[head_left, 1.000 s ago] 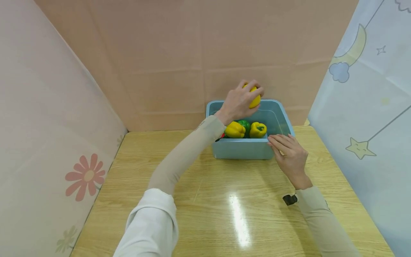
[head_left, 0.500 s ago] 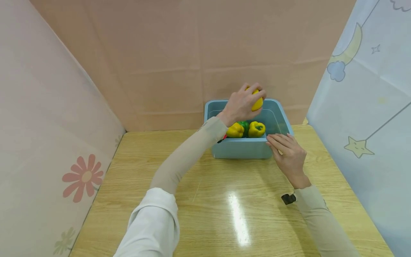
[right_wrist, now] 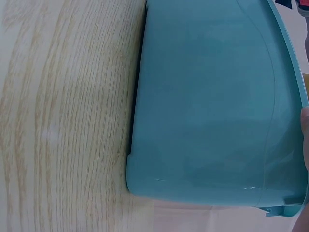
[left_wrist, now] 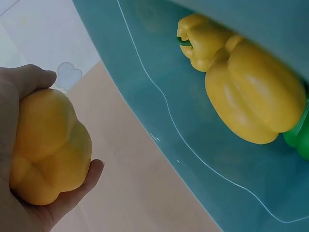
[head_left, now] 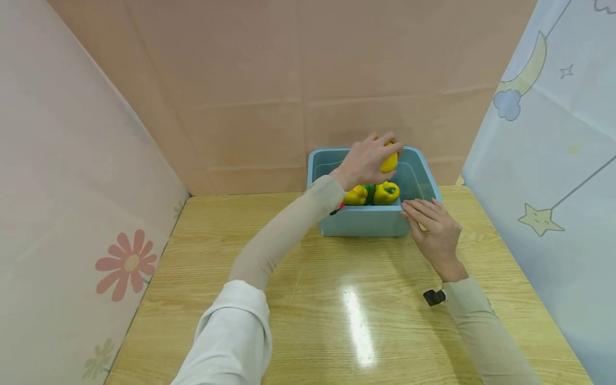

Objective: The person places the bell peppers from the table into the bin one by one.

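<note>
My left hand [head_left: 367, 161] grips a yellow bell pepper [head_left: 389, 162], held up over the back part of a blue plastic bin [head_left: 364, 222]. In the left wrist view the fingers and thumb wrap around this pepper [left_wrist: 50, 145], beside the bin's rim. Inside the bin lie two yellow bell peppers [head_left: 386, 193] [head_left: 356, 195] with a green one [head_left: 369, 193] between them, partly hidden. My right hand [head_left: 436, 231] holds the bin's rim at its front right corner. Only a fingertip [right_wrist: 305, 135] shows at the rim in the right wrist view.
The bin stands on a wooden table [head_left: 308, 321] against a plain peach backdrop [head_left: 231, 107]. Patterned cloth walls rise on the left [head_left: 62, 160] and right [head_left: 563, 160]. A small red and black device [head_left: 339, 208] sits at the left wrist, a black one [head_left: 434, 297] at the right.
My left hand has come down and slightly right with the yellow bell pepper, lower toward the bin. The right hand stays at the rim.
</note>
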### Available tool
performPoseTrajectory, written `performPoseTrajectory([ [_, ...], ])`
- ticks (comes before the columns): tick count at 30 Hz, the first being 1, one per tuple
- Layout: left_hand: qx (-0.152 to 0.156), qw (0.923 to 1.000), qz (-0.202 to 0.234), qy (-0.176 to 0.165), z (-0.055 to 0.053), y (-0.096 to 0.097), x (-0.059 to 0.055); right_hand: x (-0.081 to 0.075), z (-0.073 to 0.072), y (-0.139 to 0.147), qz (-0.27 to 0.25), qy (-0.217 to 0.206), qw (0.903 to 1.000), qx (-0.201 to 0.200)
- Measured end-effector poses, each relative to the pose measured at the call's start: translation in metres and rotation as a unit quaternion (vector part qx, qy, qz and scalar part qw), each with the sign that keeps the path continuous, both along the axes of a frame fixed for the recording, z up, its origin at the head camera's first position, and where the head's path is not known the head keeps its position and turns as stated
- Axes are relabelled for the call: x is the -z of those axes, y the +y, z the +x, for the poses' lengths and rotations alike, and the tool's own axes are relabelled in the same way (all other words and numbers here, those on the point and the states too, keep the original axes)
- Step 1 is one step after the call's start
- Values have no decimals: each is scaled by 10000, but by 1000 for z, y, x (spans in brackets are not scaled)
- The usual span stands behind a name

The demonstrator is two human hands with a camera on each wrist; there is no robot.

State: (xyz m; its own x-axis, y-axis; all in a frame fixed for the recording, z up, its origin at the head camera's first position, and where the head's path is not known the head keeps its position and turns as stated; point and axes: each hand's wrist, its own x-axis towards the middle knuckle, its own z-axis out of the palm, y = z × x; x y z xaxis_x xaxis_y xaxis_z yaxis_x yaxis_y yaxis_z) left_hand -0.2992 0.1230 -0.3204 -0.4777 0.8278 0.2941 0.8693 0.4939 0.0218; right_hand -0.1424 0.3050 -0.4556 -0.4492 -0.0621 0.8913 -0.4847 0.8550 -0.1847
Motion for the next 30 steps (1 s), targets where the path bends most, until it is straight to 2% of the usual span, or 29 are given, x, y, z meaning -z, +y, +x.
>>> performPoseTrajectory([
  [14,37,9996,-201,190,4,9,-2,-1,0,-1,13,-60,10000,-3],
  [30,93,9994,-51,328,5,16,-1,2,0,0,-25,-120,9999,-30],
])
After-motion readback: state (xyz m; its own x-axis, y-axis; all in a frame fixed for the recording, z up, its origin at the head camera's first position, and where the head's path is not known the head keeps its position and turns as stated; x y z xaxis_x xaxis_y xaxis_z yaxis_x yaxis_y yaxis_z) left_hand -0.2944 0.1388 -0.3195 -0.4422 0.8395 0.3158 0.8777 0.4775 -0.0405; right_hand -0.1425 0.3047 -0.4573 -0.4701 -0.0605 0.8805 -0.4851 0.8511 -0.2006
